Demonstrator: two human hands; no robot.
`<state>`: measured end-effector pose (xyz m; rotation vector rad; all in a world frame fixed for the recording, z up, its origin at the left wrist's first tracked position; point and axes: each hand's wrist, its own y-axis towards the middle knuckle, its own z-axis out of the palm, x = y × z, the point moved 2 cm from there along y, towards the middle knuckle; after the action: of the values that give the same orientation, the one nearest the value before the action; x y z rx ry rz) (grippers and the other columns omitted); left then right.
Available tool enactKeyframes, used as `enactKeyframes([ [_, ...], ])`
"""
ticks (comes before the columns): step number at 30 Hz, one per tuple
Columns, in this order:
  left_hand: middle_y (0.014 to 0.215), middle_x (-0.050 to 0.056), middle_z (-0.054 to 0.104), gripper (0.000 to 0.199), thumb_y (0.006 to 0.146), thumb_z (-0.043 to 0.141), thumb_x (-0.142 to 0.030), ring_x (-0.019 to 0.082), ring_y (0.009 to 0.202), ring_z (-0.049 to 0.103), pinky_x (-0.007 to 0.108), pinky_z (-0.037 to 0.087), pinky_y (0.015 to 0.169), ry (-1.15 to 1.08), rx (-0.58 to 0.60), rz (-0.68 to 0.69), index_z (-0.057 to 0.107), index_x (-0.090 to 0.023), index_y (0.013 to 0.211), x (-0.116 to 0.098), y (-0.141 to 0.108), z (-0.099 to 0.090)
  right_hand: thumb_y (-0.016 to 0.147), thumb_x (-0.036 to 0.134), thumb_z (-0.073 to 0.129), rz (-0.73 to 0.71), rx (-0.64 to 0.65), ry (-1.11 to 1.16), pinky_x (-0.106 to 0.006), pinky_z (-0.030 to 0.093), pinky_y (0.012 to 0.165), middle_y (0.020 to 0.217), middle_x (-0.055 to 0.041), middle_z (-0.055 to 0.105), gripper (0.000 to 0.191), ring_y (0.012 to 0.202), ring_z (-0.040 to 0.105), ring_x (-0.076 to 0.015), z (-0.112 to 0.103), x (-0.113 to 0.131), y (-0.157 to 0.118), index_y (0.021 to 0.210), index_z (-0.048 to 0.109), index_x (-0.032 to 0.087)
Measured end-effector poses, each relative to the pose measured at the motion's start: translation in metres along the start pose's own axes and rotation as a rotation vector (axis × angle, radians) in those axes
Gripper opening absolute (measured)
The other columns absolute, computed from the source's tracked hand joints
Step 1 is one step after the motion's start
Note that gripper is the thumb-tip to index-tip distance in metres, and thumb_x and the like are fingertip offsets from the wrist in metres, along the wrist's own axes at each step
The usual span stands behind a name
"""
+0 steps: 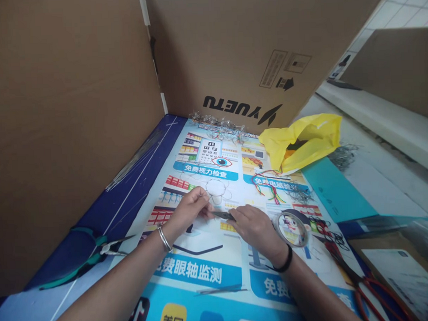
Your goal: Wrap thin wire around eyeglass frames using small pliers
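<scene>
Over a printed banner, my left hand has its thumb and fingers pinched on a thin wire bent into a flower-like outline. The petal loops spread out just beyond the fingertips. My right hand is wrapped round a pair of pliers, whose dark, narrow jaws point left and reach the left fingertips. The handles are hidden in the right palm. Whether the jaws grip the wire cannot be made out.
Cardboard panels stand left and behind. A yellow bag, coloured cords and a tape roll lie right. Red-handled scissors are front right; a teal-handled tool rests left. Straight wires lie along the left panel.
</scene>
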<state>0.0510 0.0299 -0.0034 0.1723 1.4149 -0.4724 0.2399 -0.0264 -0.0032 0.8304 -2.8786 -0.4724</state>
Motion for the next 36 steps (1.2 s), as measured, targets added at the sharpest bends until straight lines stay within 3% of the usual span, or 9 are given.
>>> enactKeyframes([
  [8,0.075,-0.001,0.059,0.014,0.086,0.045,-0.028,0.012,0.068,0.062,0.024,0.048,0.063,0.261,0.073,0.132,0.050,-0.018,0.078,0.001,-0.001,0.000,0.090,0.039,0.044,0.209,0.321,0.349,-0.024,0.042,0.068,0.084,-0.0031,0.066,0.026,0.079,0.060,-0.0157,-0.008,-0.006,0.003,0.089,0.062,0.021],
  [16,0.075,-0.001,0.059,0.013,0.087,0.046,-0.028,0.012,0.069,0.062,0.024,0.048,0.065,0.310,0.076,0.188,0.050,-0.018,0.080,0.001,-0.006,0.003,0.089,0.037,0.046,0.233,0.362,0.504,-0.024,0.041,0.067,0.084,-0.0025,0.067,0.024,0.076,0.061,-0.0158,-0.011,-0.013,0.004,0.085,0.063,0.021],
  [24,0.077,0.001,0.066,0.014,0.084,0.049,-0.031,0.014,0.071,0.065,0.023,0.048,0.061,0.275,-0.011,0.039,0.050,-0.018,0.078,0.005,-0.002,0.002,0.087,0.036,0.051,0.220,0.251,0.348,-0.025,0.043,0.074,0.089,-0.0054,0.065,0.024,0.085,0.059,-0.0164,-0.004,-0.014,0.001,0.098,0.063,0.020],
  [28,0.074,0.002,0.067,0.014,0.079,0.055,-0.030,0.014,0.073,0.064,0.023,0.047,0.064,0.368,-0.110,0.044,0.055,-0.017,0.073,0.002,0.001,0.000,0.086,0.036,0.053,0.170,0.155,0.249,-0.027,0.042,0.075,0.087,-0.0055,0.063,0.023,0.086,0.057,-0.0165,0.003,-0.014,-0.001,0.097,0.062,0.019],
  [32,0.075,0.004,0.068,0.016,0.077,0.057,-0.029,0.016,0.068,0.066,0.023,0.048,0.057,0.127,-0.204,-0.110,0.052,-0.016,0.071,0.000,0.002,-0.001,0.085,0.034,0.054,0.151,-0.014,0.113,-0.031,0.040,0.076,0.088,-0.0071,0.062,0.023,0.085,0.053,-0.0188,0.002,-0.014,-0.002,0.098,0.061,0.016],
  [36,0.072,0.005,0.068,0.016,0.078,0.058,-0.028,0.016,0.062,0.067,0.026,0.051,0.057,-0.121,-0.195,-0.214,0.048,-0.016,0.072,-0.004,-0.002,0.004,0.085,0.030,0.053,0.050,-0.133,-0.083,-0.034,0.036,0.072,0.089,-0.0075,0.061,0.021,0.082,0.051,-0.0196,-0.006,-0.007,-0.001,0.101,0.060,0.016],
])
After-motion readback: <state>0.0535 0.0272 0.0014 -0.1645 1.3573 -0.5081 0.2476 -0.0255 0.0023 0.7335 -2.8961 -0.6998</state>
